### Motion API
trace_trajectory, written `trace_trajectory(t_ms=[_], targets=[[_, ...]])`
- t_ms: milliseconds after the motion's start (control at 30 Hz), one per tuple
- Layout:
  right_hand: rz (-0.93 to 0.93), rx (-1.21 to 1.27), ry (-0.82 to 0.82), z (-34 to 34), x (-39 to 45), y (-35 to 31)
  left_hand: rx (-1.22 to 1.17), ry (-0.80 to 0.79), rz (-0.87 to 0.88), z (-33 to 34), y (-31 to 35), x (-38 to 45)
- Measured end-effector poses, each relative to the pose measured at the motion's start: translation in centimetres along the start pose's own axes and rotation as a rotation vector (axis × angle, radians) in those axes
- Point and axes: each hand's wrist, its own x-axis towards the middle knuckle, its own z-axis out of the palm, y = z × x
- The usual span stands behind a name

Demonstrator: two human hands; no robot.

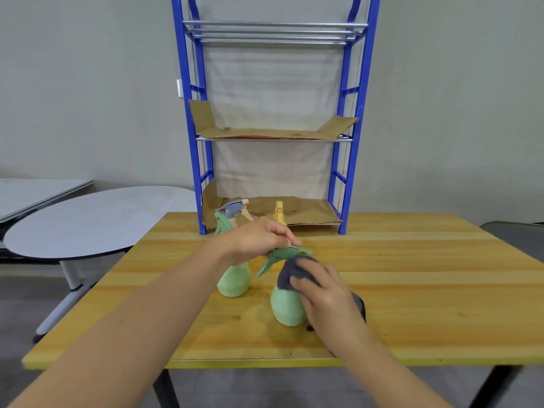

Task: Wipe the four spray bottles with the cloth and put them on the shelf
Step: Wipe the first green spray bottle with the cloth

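Note:
A green spray bottle (pixel 287 309) stands on the wooden table (pixel 412 290) in front of me. My left hand (pixel 259 240) pinches its green nozzle head. My right hand (pixel 323 293) presses a dark grey cloth (pixel 294 273) against the bottle's neck and right side. A second green spray bottle (pixel 234 279) stands just left of it, partly hidden by my left wrist. Behind my left hand I see a bottle with a grey-blue trigger head (pixel 234 209) and a yellow spray bottle (pixel 279 212); their bodies are hidden.
A blue metal shelf (pixel 347 178) stands at the table's far edge against the wall, its bottom and middle levels lined with cardboard (pixel 306 212). A rounded grey table (pixel 97 219) sits to the left, lower than mine.

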Motion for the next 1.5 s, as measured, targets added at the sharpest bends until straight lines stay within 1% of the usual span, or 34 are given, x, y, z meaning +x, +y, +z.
trace_trajectory(t_ms=[33, 67, 100, 167, 267, 367, 433, 567, 667, 800, 900, 933, 1033, 1100, 1233, 1300, 1400, 1500], targets=[[-0.010, -0.012, -0.088, 0.3, -0.6, -0.2, 0.026, 0.026, 0.001, 0.1, 0.0, -0.2], [-0.012, -0.010, -0.139, 0.3, -1.1, -0.3, 0.063, 0.052, 0.010, 0.3, -0.1, -0.3], [-0.002, 0.013, -0.147, 0.1, -1.3, -0.2, 0.119, 0.076, 0.031, 0.4, -0.1, -0.5], [0.037, 0.058, -0.076, -1.2, -0.8, -0.1, 0.240, 0.114, 0.084, 0.9, -0.1, -0.8], [0.090, 0.051, 0.037, -3.7, 1.1, 0.7, 0.287, 0.196, 0.128, 1.9, 0.0, -1.8], [0.125, 0.021, 0.060, -5.7, 3.1, 1.7, 0.240, 0.270, 0.101, 1.7, -0.6, -3.2], [0.127, 0.018, 0.042, -6.8, 4.7, 2.0, 0.263, 0.290, 0.064, 1.3, -1.3, -3.6], [0.073, -0.034, -0.075, -7.0, 8.4, 0.6, 0.351, 0.334, -0.016, 1.7, -1.4, -3.7], [-0.027, -0.098, -0.176, -5.5, 10.2, -0.5, 0.355, 0.386, 0.006, 2.3, -1.2, -3.4], [-0.020, -0.120, -0.335, -4.3, 9.9, 0.3, 0.352, 0.444, 0.036, 2.4, -1.6, -3.3], [0.081, -0.146, -0.423, -5.3, 9.3, 1.9, 0.333, 0.459, 0.023, 2.5, -2.0, -3.1], [0.095, -0.133, -0.427, -5.5, 9.3, 2.2, 0.323, 0.461, 0.026, 2.6, -2.0, -3.1], [0.013, -0.107, -0.329, -4.8, 9.6, 1.2, 0.319, 0.427, 0.058, 2.9, -1.6, -2.8], [-0.011, -0.081, -0.329, -3.9, 9.5, 0.9, 0.365, 0.417, 0.065, 2.8, -1.4, -2.7], [0.155, -0.141, -0.391, -5.0, 8.1, 4.0, 0.384, 0.373, 0.053, 2.1, -1.4, -2.6], [0.176, -0.167, -0.393, -5.9, 7.3, 5.3, 0.429, 0.336, 0.082, 1.8, -1.2, -2.4], [0.200, -0.124, -0.336, -7.0, 6.4, 5.7, 0.517, 0.280, 0.126, 1.3, -0.6, -1.9], [0.210, -0.056, -0.335, -7.5, 4.9, 5.2, 0.618, 0.317, 0.153, 0.9, -0.7, -0.9]])
